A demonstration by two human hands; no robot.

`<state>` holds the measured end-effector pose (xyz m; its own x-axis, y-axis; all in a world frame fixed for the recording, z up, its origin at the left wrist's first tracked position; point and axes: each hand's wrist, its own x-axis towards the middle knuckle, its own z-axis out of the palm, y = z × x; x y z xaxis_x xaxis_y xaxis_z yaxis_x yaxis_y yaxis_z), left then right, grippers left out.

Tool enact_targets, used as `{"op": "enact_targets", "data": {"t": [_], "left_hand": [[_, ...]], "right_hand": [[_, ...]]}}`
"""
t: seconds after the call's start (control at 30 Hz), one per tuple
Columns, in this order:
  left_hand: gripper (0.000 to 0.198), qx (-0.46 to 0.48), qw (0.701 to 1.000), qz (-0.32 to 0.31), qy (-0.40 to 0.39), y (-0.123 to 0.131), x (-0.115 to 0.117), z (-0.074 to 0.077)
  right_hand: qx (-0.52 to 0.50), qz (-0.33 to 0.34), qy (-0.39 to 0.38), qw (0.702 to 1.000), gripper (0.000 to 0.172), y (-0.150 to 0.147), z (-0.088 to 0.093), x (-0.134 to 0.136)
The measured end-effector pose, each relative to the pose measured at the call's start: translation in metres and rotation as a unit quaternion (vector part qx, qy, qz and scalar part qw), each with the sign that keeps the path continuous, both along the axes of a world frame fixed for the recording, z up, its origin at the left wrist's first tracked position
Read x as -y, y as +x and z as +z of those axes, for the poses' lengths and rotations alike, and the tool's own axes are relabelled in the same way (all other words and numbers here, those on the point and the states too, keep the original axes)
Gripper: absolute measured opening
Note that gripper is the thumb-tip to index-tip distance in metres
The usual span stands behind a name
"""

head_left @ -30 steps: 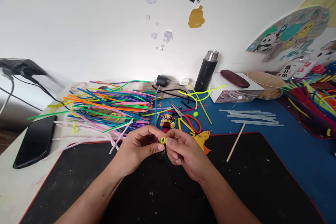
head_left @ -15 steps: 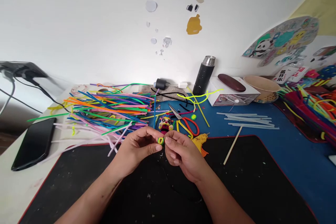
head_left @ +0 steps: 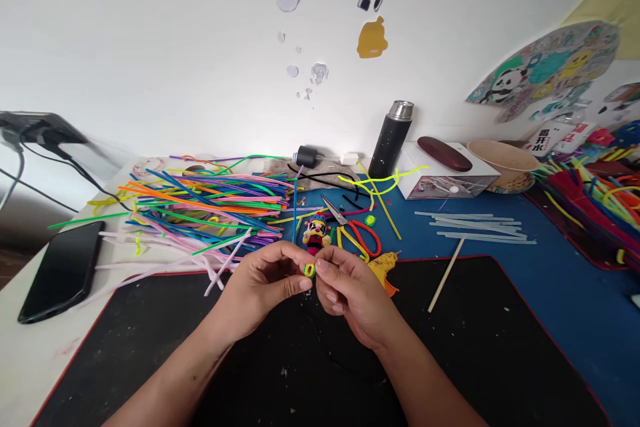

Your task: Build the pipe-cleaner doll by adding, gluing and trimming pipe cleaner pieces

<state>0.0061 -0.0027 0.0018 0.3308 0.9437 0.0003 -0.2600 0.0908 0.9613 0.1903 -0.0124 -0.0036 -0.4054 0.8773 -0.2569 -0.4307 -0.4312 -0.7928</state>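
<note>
Between my two hands is a small ring of yellow and green pipe cleaner. My left hand has its thumb and forefinger at the ring's left side. My right hand pinches its right side, with the other fingers curled under. Just beyond my fingertips lies a small doll with a white face and a colourful headpiece. Scissors with red and yellow handles lie behind my right hand. A yellow piece with an orange edge sits beside that hand.
Loose pipe cleaners cover the table at left, near a black phone. A dark flask stands by a white box. Glue sticks and a wooden stick lie right. A black mat is underneath.
The ring has turned slightly and shifted a little to the right between my fingers. Both hands keep nearly the same pose, and the camera view has moved slightly.
</note>
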Motion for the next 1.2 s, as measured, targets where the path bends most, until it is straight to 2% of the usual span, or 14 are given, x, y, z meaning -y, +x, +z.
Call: {"op": "enact_targets", "data": {"t": [0.27, 0.47, 0.77, 1.03, 1.2], "left_hand": [[0.028, 0.016, 1.000, 0.016, 0.008, 0.0014, -0.0007, -0.0005], [0.015, -0.001, 1.000, 0.005, 0.013, 0.0007, -0.0002, 0.0006], [0.020, 0.011, 1.000, 0.018, -0.015, -0.0010, -0.0014, -0.0024], [0.024, -0.011, 0.999, 0.030, -0.030, -0.0022, -0.0020, -0.0030], [0.024, -0.012, 0.999, 0.012, -0.036, -0.0022, -0.0026, -0.0009]], "right_hand": [[0.000, 0.003, -0.005, 1.000, 0.038, -0.0005, 0.0024, 0.0013], [0.001, -0.001, -0.010, 1.000, 0.038, -0.0006, 0.0032, 0.0006], [0.011, -0.005, -0.002, 1.000, 0.040, 0.0010, 0.0057, 0.0000], [0.047, -0.036, 0.020, 0.998, 0.038, -0.0017, -0.0014, 0.0010], [0.070, -0.046, 0.038, 0.996, 0.036, -0.0026, -0.0007, 0.0009]]}}
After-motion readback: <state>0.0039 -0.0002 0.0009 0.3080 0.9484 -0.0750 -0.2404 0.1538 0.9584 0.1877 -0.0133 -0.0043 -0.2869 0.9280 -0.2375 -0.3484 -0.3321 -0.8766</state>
